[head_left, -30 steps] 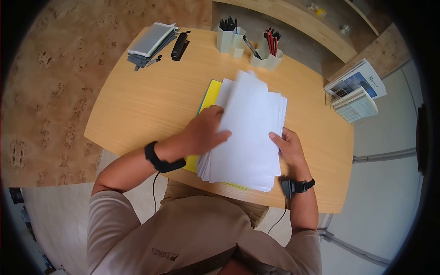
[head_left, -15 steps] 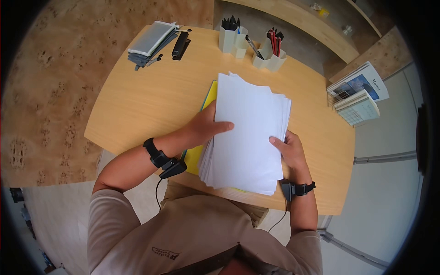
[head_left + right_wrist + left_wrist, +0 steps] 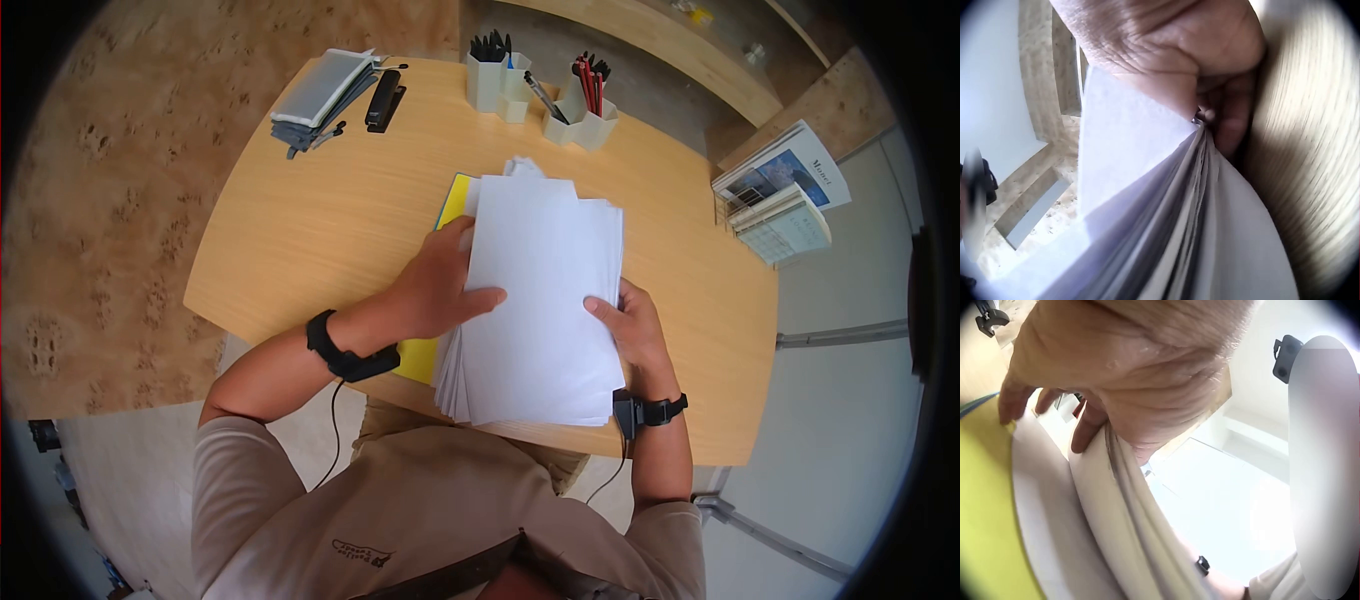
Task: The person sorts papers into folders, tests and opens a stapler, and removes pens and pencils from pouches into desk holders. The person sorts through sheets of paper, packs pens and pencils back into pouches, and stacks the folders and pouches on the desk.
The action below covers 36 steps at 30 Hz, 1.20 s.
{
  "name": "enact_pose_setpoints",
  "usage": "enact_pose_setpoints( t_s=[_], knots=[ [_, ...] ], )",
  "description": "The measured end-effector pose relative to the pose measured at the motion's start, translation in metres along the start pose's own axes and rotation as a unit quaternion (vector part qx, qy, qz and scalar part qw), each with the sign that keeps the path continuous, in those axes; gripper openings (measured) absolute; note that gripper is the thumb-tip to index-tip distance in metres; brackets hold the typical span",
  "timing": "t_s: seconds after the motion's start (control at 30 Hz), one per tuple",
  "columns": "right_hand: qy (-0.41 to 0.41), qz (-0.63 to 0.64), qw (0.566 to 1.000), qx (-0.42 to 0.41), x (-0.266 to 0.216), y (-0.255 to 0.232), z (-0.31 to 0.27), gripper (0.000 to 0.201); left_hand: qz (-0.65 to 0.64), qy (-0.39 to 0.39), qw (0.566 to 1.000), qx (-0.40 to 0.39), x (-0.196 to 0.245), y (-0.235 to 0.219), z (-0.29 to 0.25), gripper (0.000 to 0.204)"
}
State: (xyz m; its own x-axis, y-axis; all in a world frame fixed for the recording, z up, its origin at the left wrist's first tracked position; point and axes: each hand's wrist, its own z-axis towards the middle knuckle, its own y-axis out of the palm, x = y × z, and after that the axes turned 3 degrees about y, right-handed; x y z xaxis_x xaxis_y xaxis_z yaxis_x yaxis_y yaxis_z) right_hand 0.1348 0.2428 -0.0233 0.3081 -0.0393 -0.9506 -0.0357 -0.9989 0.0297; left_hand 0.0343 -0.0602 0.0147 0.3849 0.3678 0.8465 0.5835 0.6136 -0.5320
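Observation:
A thick, uneven stack of white paper sheets [image 3: 540,300] is held between both hands in the head view, its lower edges fanned out. My left hand [image 3: 437,285] grips the stack's left side, thumb on the top sheet and fingers under the edge. In the left wrist view its fingertips [image 3: 1088,428] bear on the sheets. The right hand [image 3: 637,325] pinches the right edge with its thumb on top; the right wrist view shows many sheets bunched together in its grip [image 3: 1210,119]. Beneath lies a yellow sheet or folder [image 3: 416,362] with a blue edge, mostly covered.
At the desk's back left are grey pouches [image 3: 322,95] and a black stapler [image 3: 384,100]. Hexagonal holders of pens [image 3: 487,85] and pencils [image 3: 588,125] stand at the back. Upright books [image 3: 785,205] occupy the right edge of the wooden desk [image 3: 290,230].
The left hand has gone from blurred motion beside a lifted sheet to holding the stack's left side. That sheet now lies flatter on top, shifted toward the body; the right hand keeps its grip.

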Motion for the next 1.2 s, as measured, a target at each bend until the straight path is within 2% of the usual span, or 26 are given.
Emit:
enact_pose_setpoints(
  t_s=[0.03,0.07,0.13,0.27,0.33,0.37,0.43,0.47,0.53,0.57,0.63,0.67,0.73,0.83,0.97,1.0,1.03,1.07,1.13,1.17,1.2],
  knots=[
    [-0.001,-0.018,1.0,0.001,0.0,0.0,-0.001,0.037,0.126,0.083,0.988,0.028,0.003,0.002,-0.002,0.065],
    [-0.001,-0.017,1.0,0.001,0.001,0.0,-0.001,0.037,0.127,0.083,0.988,0.028,0.004,0.003,-0.004,0.065],
    [-0.007,-0.007,1.0,-0.004,0.001,0.001,0.0,0.037,0.006,0.024,1.0,-0.011,0.006,0.004,-0.007,0.063],
    [-0.012,0.008,1.0,-0.002,0.0,0.002,0.0,0.036,-0.07,-0.029,0.997,0.028,-0.005,-0.005,0.005,0.06],
    [-0.014,-0.01,1.0,0.003,0.003,-0.002,0.0,0.035,-0.241,-0.117,0.958,-0.104,-0.002,-0.014,0.01,0.069],
    [-0.014,-0.008,1.0,0.005,0.002,-0.003,-0.001,0.035,-0.241,-0.117,0.958,-0.106,0.001,-0.015,0.013,0.069],
    [-0.007,-0.027,0.999,0.018,0.001,-0.005,0.001,0.035,-0.128,-0.164,0.963,-0.171,0.009,-0.019,0.015,0.067],
    [-0.007,-0.028,0.999,0.016,0.0,-0.006,0.001,0.035,-0.129,-0.164,0.963,-0.17,0.016,-0.02,0.014,0.067],
    [-0.01,-0.009,0.999,0.034,0.001,-0.009,0.001,0.033,0.078,-0.017,0.989,-0.125,0.034,-0.014,0.006,0.064],
    [-0.01,-0.011,0.999,0.031,0.0,-0.01,0.001,0.033,0.076,-0.018,0.989,-0.122,0.031,-0.006,0.003,0.064],
    [0.01,0.024,0.999,0.043,-0.004,-0.011,0.0,0.034,-0.004,0.03,0.999,-0.044,0.018,0.01,-0.001,0.063],
    [0.01,0.022,0.999,0.039,-0.004,-0.011,0.0,0.034,-0.004,0.028,0.999,-0.04,0.013,0.014,0.0,0.063],
    [0.004,0.054,0.997,0.048,-0.003,-0.013,0.001,0.034,-0.089,-0.014,0.995,0.04,0.005,0.019,0.002,0.063],
    [-0.021,0.053,0.997,0.058,0.002,-0.015,0.003,0.036,-0.03,-0.016,0.996,0.078,-0.004,0.015,0.003,0.06],
    [-0.011,0.076,0.996,0.049,0.003,-0.019,0.001,0.039,-0.109,-0.015,0.994,0.026,-0.002,0.01,0.004,0.062],
    [0.001,0.084,0.995,0.05,0.001,-0.02,0.001,0.039,-0.273,-0.077,0.957,0.065,0.002,0.014,0.002,0.063],
    [0.013,0.092,0.994,0.052,-0.001,-0.022,0.001,0.04,-0.428,-0.135,0.888,0.098,0.006,0.017,0.002,0.063],
    [0.01,0.093,0.994,0.054,-0.004,-0.021,0.001,0.04,-0.426,-0.132,0.89,0.096,0.008,0.016,0.002,0.063],
    [0.029,0.152,0.987,0.04,-0.007,-0.02,-0.004,0.039,-0.452,-0.209,0.849,0.179,0.011,0.016,0.002,0.065],
    [0.03,0.153,0.987,0.043,-0.007,-0.02,-0.005,0.039,-0.452,-0.21,0.849,0.176,0.009,0.014,0.003,0.065],
    [0.043,0.171,0.984,0.03,-0.008,-0.021,-0.005,0.04,-0.509,-0.203,0.834,0.058,0.005,0.011,0.004,0.064]
  ],
)
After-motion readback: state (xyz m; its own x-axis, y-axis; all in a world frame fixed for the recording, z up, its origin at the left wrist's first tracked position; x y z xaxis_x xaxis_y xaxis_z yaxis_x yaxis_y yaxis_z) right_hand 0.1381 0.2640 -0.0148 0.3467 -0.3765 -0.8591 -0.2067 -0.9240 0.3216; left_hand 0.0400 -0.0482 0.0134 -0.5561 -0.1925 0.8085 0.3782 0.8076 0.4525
